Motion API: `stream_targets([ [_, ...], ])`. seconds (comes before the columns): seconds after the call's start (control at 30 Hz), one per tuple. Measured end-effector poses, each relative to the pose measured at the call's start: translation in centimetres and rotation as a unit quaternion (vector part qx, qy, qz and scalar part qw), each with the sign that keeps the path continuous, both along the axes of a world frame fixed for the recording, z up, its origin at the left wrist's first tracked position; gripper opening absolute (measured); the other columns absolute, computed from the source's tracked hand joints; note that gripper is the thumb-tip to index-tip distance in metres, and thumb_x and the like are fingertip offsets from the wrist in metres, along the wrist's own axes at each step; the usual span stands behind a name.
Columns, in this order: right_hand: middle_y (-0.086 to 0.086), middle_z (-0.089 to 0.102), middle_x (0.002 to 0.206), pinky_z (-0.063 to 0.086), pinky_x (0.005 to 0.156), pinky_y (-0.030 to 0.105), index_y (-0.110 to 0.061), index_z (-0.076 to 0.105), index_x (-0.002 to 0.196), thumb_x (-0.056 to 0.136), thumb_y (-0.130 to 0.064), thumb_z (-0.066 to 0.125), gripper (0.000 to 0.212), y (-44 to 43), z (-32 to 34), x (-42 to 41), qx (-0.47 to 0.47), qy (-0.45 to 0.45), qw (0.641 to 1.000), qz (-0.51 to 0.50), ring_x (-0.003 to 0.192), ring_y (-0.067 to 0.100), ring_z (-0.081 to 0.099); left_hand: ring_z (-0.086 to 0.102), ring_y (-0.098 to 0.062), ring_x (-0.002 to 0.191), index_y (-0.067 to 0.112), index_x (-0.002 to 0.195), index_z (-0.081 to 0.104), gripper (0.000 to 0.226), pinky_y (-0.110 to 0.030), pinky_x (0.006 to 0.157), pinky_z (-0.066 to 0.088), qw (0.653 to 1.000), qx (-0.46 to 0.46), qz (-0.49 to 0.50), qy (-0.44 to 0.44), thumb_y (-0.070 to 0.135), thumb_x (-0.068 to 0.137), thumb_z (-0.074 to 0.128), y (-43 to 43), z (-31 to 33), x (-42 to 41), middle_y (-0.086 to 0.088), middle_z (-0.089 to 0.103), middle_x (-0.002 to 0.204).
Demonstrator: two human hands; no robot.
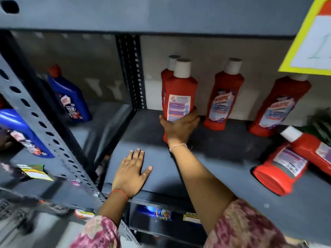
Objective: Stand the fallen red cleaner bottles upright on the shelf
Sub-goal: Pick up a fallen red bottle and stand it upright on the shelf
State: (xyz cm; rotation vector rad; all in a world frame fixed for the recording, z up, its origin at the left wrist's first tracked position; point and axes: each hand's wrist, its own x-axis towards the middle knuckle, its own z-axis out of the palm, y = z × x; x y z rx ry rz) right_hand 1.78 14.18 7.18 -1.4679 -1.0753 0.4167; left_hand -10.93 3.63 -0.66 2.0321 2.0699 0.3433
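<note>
Your shelf (223,169) is dark grey metal under a low upper shelf. Three red bottles (223,97) stand at the back; two more (283,169) lie fallen at the right, still to do. Your right hand (179,126) clamps an upright bottle (179,93). Your left hand (130,174) lies flat, fingers spread.

Both arms are bare from wrist to elbow. Each sleeve (100,233) is loose fabric with a mottled pink, maroon and cream print. The left hand (131,173) wrist carries a thin red thread band. The right hand (179,127) wrist carries a thin pale thread band.
</note>
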Motion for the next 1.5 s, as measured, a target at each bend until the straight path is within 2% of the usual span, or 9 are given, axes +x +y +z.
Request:
stream_targets([
  [0.3,0.032,0.048,0.117,0.043,0.085,0.052,0.002,0.035,0.129,0.046,-0.047,0.085,0.109,1.0,-3.2,-2.2,0.013,-0.05,0.996,-0.068,0.101,0.049,0.049,-0.006,-0.015,0.147,0.019,0.148,0.003,0.068,-0.032,0.119,-0.002,1.0,-0.005,0.0,0.002,0.052,0.094,0.027,-0.2,-0.3,0.0,0.001,0.001,0.16],
  [0.37,0.029,0.051,0.118,0.043,0.082,0.052,-0.005,0.035,0.13,0.045,-0.06,0.08,0.111,0.5,-3.8,-2.2,-0.024,-0.078,0.992,-0.1,0.099,0.046,0.051,-0.008,-0.015,0.146,0.019,0.148,0.001,0.068,-0.031,0.119,-0.003,1.0,-0.009,0.001,0.004,0.053,0.093,0.026,-0.2,-0.3,0.0,0.002,-0.001,0.159],
  [0.47,0.025,0.051,0.112,0.043,0.082,0.05,-0.011,0.027,0.136,0.048,-0.056,0.077,0.111,-0.1,-4.6,-1.7,-0.087,-0.105,0.987,-0.086,0.097,0.043,0.05,-0.008,-0.015,0.146,0.019,0.148,0.001,0.068,-0.031,0.119,-0.004,1.0,-0.011,0.002,0.006,0.053,0.093,0.026,-0.2,-0.2,0.0,0.002,-0.001,0.159],
  [0.57,0.024,0.051,0.113,0.043,0.087,0.046,-0.01,0.018,0.14,0.053,-0.044,0.073,0.109,-0.1,-5.3,-0.7,-0.089,-0.117,0.989,-0.03,0.097,0.041,0.05,-0.007,-0.015,0.147,0.02,0.148,0.003,0.068,-0.032,0.119,-0.002,1.0,-0.01,0.005,0.007,0.052,0.093,0.026,-0.2,-0.2,0.1,0.002,0.0,0.16],
  [0.73,0.019,0.034,0.14,0.034,0.104,0.045,-0.019,0.014,0.142,0.061,-0.023,0.07,0.099,-0.5,-6.1,0.3,-0.055,-0.067,0.986,0.144,0.123,0.038,0.035,-0.008,-0.015,0.147,0.021,0.148,0.003,0.066,-0.032,0.119,-0.003,1.0,-0.015,0.005,0.006,0.052,0.094,0.026,-0.2,-0.1,0.1,0.003,0.0,0.16],
  [0.83,0.022,0.035,0.133,0.028,0.103,0.046,-0.016,0.019,0.141,0.058,-0.039,0.08,0.106,-0.2,-6.1,0.5,-0.073,-0.113,0.983,0.123,0.118,0.037,0.032,-0.008,-0.015,0.146,0.02,0.148,0.003,0.067,-0.032,0.119,-0.002,1.0,-0.017,0.004,0.005,0.052,0.094,0.026,-0.2,0.0,0.1,0.002,0.0,0.16],
  [1.03,0.007,0.063,0.113,0.046,0.083,0.027,-0.02,0.046,0.118,0.061,-0.014,0.082,0.068,0.1,-6.5,3.1,-0.085,0.038,0.966,0.241,0.096,0.02,0.06,-0.007,-0.016,0.147,0.02,0.148,0.004,0.066,-0.033,0.12,-0.002,1.0,-0.02,0.003,0.008,0.052,0.094,0.026,-0.2,0.1,0.1,0.001,0.0,0.16],
  [1.13,0.009,0.063,0.111,0.048,0.091,0.037,-0.013,0.054,0.117,0.063,-0.005,0.079,0.06,0.7,-6.5,4.1,-0.107,0.073,0.946,0.298,0.097,0.023,0.059,-0.007,-0.016,0.147,0.019,0.148,0.003,0.066,-0.033,0.12,-0.001,1.0,-0.021,0.002,0.009,0.051,0.094,0.026,-0.2,0.1,0.2,0.001,0.0,0.16],
  [1.5,0.015,0.054,0.132,0.038,0.1,0.035,-0.007,0.047,0.125,0.08,-0.016,0.068,0.051,2.4,-6.6,5.1,-0.138,-0.063,0.923,0.353,0.118,0.031,0.051,-0.008,-0.016,0.146,0.019,0.147,0.002,0.066,-0.032,0.119,-0.003,1.0,-0.021,0.003,0.017,0.051,0.094,0.025,-0.2,0.0,0.1,0.001,-0.001,0.159],
])
